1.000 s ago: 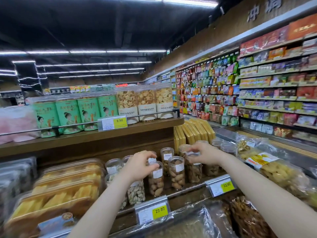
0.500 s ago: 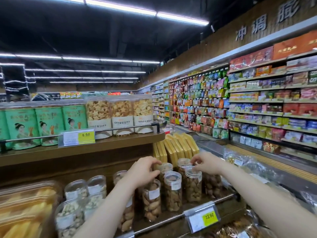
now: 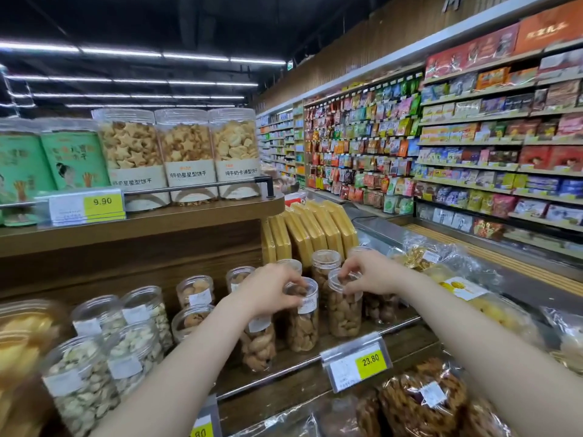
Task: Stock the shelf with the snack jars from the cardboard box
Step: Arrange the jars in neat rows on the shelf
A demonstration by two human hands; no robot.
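On the shelf [image 3: 284, 364], clear brown-nut jars, left hand [image 3: 268, 288] and right hand [image 3: 369, 272] fingers pinching lids.

two hands [image 3: 271, 291], three biscuit tubs [image 3: 186, 156]

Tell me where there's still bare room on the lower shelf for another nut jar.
Bare wood shows along the front edge of the lower shelf, right of the jar under the right hand and above the 23.80 price tag. Left of that it is crowded: the jar under the left hand and the pale nut jars stand packed together.
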